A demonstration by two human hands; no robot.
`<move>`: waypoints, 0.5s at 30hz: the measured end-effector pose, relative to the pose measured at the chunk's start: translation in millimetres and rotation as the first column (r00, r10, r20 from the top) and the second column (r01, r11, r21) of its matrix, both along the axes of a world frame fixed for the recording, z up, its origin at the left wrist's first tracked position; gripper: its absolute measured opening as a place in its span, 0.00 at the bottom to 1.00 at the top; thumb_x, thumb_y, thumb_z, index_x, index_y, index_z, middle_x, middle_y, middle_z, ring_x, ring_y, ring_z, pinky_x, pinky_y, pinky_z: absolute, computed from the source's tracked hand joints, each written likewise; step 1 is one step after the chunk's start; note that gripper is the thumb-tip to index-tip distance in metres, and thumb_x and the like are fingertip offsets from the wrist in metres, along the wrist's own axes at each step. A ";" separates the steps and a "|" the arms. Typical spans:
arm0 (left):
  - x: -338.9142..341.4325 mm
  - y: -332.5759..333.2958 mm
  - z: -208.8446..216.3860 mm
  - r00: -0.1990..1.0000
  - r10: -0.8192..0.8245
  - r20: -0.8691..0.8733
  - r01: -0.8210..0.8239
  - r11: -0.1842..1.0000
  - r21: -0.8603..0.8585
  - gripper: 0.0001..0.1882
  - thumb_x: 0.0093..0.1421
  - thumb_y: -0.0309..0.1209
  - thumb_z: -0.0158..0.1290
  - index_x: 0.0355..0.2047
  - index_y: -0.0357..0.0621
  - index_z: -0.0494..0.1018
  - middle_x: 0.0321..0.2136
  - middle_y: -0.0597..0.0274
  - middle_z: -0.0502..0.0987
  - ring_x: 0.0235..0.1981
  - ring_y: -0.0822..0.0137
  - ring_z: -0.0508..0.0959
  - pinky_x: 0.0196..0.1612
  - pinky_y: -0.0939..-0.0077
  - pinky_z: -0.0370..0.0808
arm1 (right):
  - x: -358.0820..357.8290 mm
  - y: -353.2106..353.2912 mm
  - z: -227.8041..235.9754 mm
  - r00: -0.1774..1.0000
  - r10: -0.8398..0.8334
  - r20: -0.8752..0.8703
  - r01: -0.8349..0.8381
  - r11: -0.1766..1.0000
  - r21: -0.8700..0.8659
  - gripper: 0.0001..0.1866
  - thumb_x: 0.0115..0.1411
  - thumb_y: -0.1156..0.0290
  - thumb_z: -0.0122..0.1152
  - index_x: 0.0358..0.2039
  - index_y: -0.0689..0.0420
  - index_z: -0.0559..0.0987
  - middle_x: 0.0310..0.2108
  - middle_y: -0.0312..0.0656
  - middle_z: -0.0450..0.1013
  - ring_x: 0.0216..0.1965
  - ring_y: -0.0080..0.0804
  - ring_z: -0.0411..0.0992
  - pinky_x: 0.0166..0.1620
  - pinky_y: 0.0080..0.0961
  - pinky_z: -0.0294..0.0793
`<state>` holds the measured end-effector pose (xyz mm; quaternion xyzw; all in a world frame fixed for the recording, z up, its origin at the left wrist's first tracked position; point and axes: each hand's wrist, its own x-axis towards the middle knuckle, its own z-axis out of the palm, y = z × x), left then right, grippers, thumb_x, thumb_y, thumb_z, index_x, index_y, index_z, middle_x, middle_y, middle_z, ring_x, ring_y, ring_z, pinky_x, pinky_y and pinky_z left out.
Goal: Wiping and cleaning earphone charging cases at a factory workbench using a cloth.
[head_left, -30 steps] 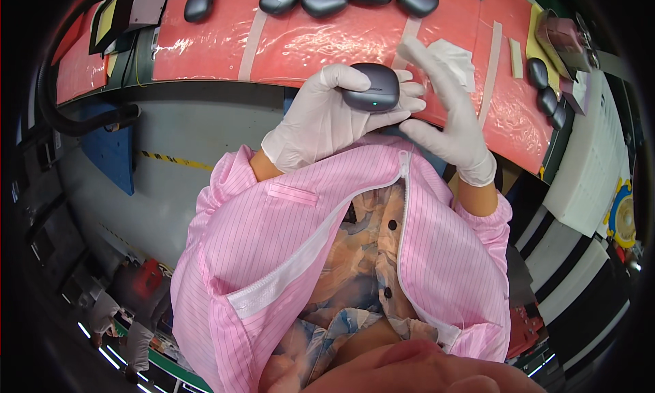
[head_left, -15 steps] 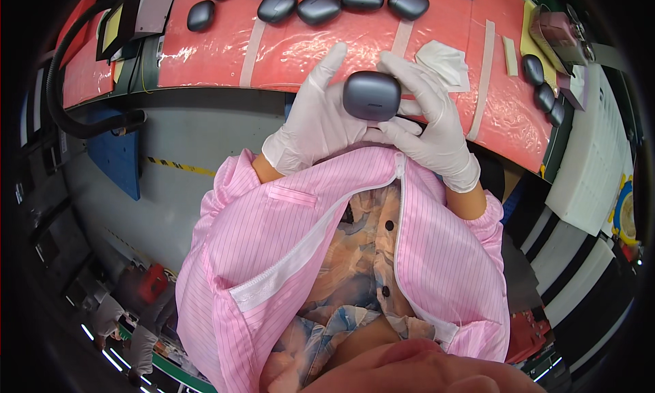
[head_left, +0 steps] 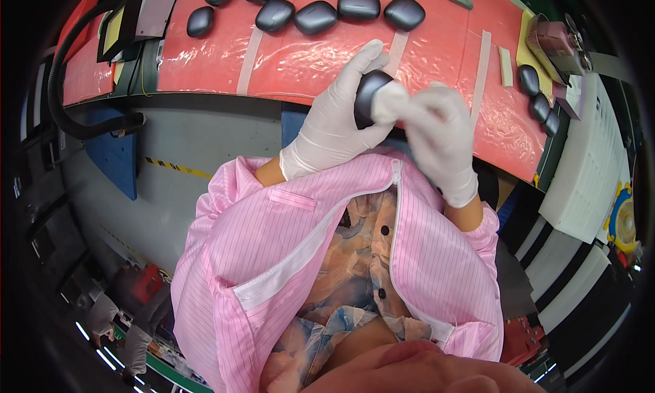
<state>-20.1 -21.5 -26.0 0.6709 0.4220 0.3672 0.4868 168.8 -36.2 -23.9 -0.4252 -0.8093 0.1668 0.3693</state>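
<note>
My gloved left hand [head_left: 339, 117] is closed around a rounded, dark grey earbud case [head_left: 369, 93], its thumb and fingers along the edges. The case is held just over the near edge of the table. My gloved right hand [head_left: 440, 130] holds a bunched white wiping cloth [head_left: 390, 101] against the right side of the case. Motion blurs the right fingers and the cloth, and together they cover part of the case.
More dark grey cases [head_left: 316, 18] are spread along the far side of the red-covered table [head_left: 205, 65]. Several others [head_left: 539, 106] stand at the right edge, near a pinkish container [head_left: 556, 41]. A black flexible hose [head_left: 58, 72] curves at the left, and a green block [head_left: 460, 1] lies at the back.
My right hand has taken the white cloth from the table and brought it onto the case. My left hand now grips the case alone, turned to show less of its face.
</note>
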 end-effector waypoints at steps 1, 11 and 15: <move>2.3 1.0 1.1 0.999 -0.022 0.027 0.023 1.000 -0.016 0.45 0.47 0.22 0.60 0.64 0.43 0.50 0.55 0.49 0.67 0.56 0.58 0.70 0.55 0.71 0.69 | -11.5 -6.1 9.6 0.989 -0.070 0.133 0.055 0.991 0.119 0.19 0.43 0.83 0.61 0.37 0.52 0.82 0.29 0.38 0.69 0.33 0.38 0.69 0.39 0.35 0.69; 3.3 18.8 -8.6 0.981 -0.129 0.146 0.152 0.976 -0.156 0.46 0.51 0.20 0.58 0.66 0.40 0.45 0.57 0.53 0.63 0.58 0.68 0.65 0.59 0.73 0.63 | 9.2 12.8 9.1 0.972 -0.215 0.097 0.224 0.971 -0.087 0.28 0.45 0.78 0.64 0.51 0.56 0.73 0.49 0.49 0.69 0.52 0.51 0.67 0.54 0.41 0.66; 11.7 51.2 29.0 0.839 -0.542 0.038 0.519 0.777 -0.356 0.44 0.54 0.33 0.60 0.65 0.36 0.47 0.57 0.49 0.63 0.59 0.62 0.64 0.60 0.70 0.61 | 12.4 7.3 7.5 0.997 0.016 0.077 -0.007 0.994 -0.110 0.30 0.46 0.77 0.65 0.53 0.58 0.71 0.49 0.48 0.69 0.50 0.48 0.69 0.53 0.39 0.68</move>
